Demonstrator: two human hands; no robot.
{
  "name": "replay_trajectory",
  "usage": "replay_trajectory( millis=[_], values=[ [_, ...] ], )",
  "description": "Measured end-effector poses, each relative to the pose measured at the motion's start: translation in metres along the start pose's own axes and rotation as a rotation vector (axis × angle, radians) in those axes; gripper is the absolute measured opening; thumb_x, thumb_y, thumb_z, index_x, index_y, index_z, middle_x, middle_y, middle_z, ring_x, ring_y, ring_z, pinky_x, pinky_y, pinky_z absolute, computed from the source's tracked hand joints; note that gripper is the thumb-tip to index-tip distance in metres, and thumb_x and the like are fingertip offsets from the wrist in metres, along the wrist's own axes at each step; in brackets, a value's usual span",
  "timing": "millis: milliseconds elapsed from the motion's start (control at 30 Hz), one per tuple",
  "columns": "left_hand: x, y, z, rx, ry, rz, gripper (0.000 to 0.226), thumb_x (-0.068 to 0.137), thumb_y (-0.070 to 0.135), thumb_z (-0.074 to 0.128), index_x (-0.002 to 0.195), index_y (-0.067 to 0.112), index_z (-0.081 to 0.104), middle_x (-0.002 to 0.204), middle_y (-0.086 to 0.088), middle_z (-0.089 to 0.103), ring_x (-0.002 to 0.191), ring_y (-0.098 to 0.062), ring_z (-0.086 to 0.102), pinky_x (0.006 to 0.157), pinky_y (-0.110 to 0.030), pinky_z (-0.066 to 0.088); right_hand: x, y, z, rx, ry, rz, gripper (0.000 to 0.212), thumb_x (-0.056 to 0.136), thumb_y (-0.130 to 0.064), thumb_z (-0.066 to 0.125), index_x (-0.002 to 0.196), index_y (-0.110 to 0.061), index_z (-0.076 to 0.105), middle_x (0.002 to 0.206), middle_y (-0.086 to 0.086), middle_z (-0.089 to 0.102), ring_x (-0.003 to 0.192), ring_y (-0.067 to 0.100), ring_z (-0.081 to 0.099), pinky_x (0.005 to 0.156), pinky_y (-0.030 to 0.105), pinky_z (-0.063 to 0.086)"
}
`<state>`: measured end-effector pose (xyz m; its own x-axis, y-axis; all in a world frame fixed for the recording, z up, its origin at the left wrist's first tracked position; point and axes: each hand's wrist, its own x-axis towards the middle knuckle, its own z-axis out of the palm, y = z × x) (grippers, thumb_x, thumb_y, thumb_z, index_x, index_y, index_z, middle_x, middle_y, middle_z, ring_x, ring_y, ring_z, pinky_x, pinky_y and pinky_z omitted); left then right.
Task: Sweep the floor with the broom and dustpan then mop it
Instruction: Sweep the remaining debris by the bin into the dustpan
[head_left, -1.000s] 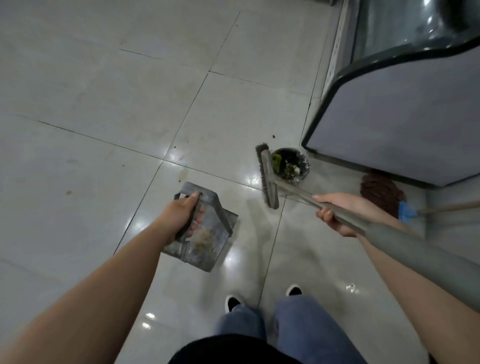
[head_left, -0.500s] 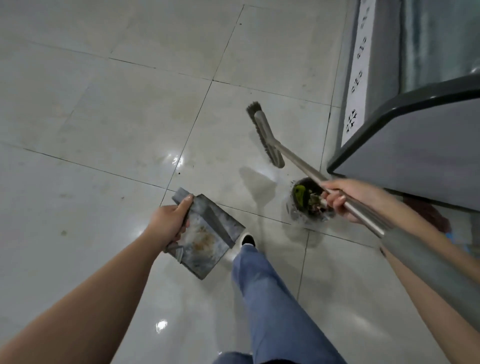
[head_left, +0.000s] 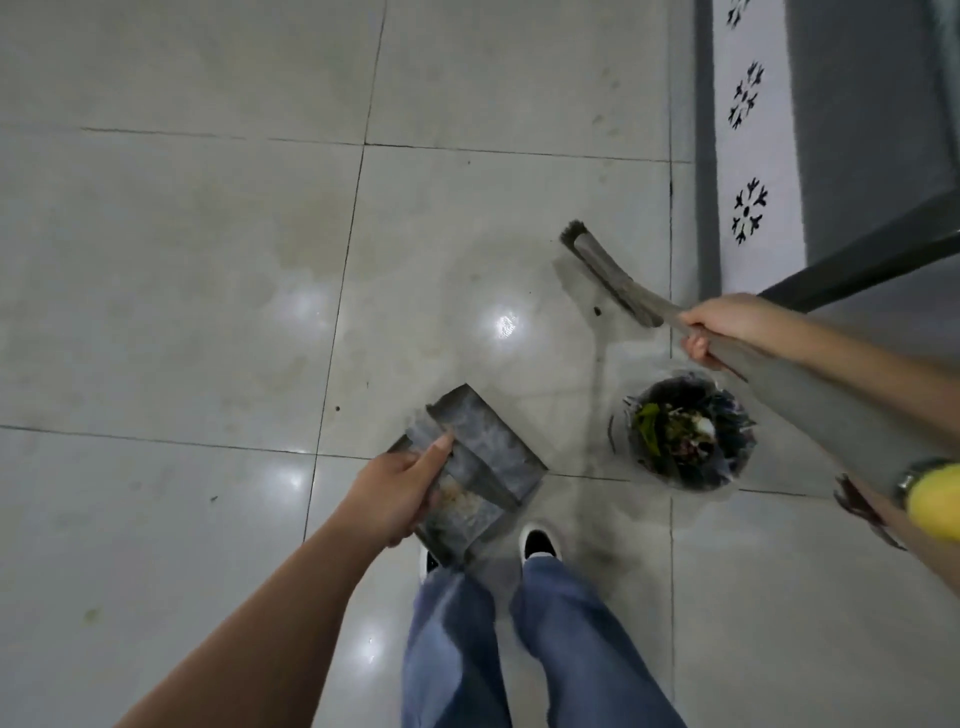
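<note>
My left hand (head_left: 397, 493) grips the handle of a grey metal dustpan (head_left: 478, 467), held above the floor in front of my feet, with pale dust lying in its pan. My right hand (head_left: 727, 327) grips the grey handle of the broom (head_left: 608, 273). The broom head points away from me, near the tiled floor (head_left: 208, 260), just left of the cabinet base. A small round bin (head_left: 680, 431) full of dark rubbish and green scraps stands on the floor under the broom handle, to the right of the dustpan.
A grey cabinet (head_left: 857, 130) with a white patterned strip (head_left: 748, 156) runs along the right edge. Small dark specks (head_left: 597, 310) lie on the tiles near the broom head. My legs in blue jeans and black-and-white shoes (head_left: 540, 543) stand at the bottom centre.
I have stepped forward past the bin, which now lies closer beneath me. The broom head swung out to the right by the cabinet. The dustpan stays in my left hand; the mop has left the view.
</note>
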<state>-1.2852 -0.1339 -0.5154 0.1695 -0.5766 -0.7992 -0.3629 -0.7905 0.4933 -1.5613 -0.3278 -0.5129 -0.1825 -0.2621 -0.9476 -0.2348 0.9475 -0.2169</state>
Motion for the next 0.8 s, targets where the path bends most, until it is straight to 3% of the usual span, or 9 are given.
replay_trajectory(
  millis=[100,200,333,433,533,600,700,800],
  values=[
    [0.037,0.011,0.001,0.031,-0.010,-0.003,0.059,0.086,0.058,0.046,0.049,0.012,0.048,0.035,-0.001,0.041,0.029,-0.015,0.036,0.034,-0.018,0.029,0.017,0.006,0.029,-0.180,0.035,0.060,0.028,0.099,-0.012,0.036,0.071,-0.008,0.039,0.061,0.007,0.037,0.042,0.011,0.033,0.027,0.010,0.030],
    [0.062,0.020,0.005,0.086,-0.004,0.002,0.060,0.087,0.059,0.046,0.051,0.011,0.050,0.045,-0.005,0.044,0.041,-0.018,0.040,0.043,-0.024,0.030,0.005,0.032,0.059,-0.487,0.027,-0.045,0.032,0.096,-0.007,0.036,0.064,-0.007,0.039,0.051,0.009,0.046,0.046,0.019,0.040,0.033,0.018,0.037],
    [0.075,0.020,0.002,0.128,0.015,0.006,0.060,0.086,0.059,0.046,0.050,0.012,0.048,0.043,-0.002,0.046,0.041,-0.016,0.042,0.047,-0.024,0.034,-0.021,0.066,0.065,-0.541,-0.046,-0.088,0.030,0.095,-0.002,0.038,0.065,-0.003,0.041,0.055,0.013,0.041,0.044,0.021,0.041,0.035,0.023,0.037],
    [0.077,0.018,-0.005,0.131,0.007,0.006,0.060,0.086,0.060,0.047,0.048,0.012,0.047,0.039,0.000,0.045,0.038,-0.016,0.041,0.047,-0.025,0.035,-0.045,0.083,0.052,-0.445,0.058,-0.121,0.015,0.092,-0.005,0.049,0.086,0.006,0.056,0.048,0.013,0.044,0.033,0.019,0.041,0.034,0.017,0.034],
    [0.076,0.019,-0.016,0.119,0.009,0.007,0.062,0.087,0.060,0.046,0.046,0.013,0.048,0.038,-0.001,0.047,0.037,-0.017,0.042,0.048,-0.025,0.036,-0.066,0.090,0.038,-0.532,0.159,-0.198,0.022,0.091,-0.015,0.051,0.106,-0.005,0.062,0.053,0.007,0.054,0.039,0.015,0.050,0.035,0.017,0.038],
    [0.075,0.020,-0.021,0.114,0.001,0.009,0.062,0.087,0.059,0.046,0.047,0.012,0.049,0.035,0.001,0.045,0.035,-0.015,0.041,0.047,-0.025,0.035,-0.072,0.087,0.028,-0.625,0.226,-0.240,0.027,0.089,-0.017,0.051,0.115,-0.014,0.059,0.064,0.004,0.058,0.047,0.015,0.057,0.038,0.018,0.042],
    [0.072,0.020,-0.026,0.098,-0.033,0.008,0.059,0.088,0.057,0.045,0.053,0.010,0.050,0.046,-0.005,0.046,0.042,-0.018,0.041,0.051,-0.027,0.035,-0.065,0.073,0.010,-0.938,0.313,-0.305,0.038,0.085,-0.020,0.054,0.123,-0.018,0.049,0.079,0.004,0.057,0.067,0.021,0.057,0.054,0.024,0.044],
    [0.070,0.018,-0.026,0.140,-0.005,0.035,0.063,0.090,0.055,0.043,0.042,0.015,0.049,0.046,-0.006,0.047,0.045,-0.020,0.044,0.059,-0.029,0.039,-0.051,0.058,-0.002,-1.063,0.364,-0.312,0.068,0.084,-0.013,0.055,0.143,-0.021,0.022,0.078,0.003,0.047,0.065,0.018,0.051,0.047,0.024,0.038]
  ],
)
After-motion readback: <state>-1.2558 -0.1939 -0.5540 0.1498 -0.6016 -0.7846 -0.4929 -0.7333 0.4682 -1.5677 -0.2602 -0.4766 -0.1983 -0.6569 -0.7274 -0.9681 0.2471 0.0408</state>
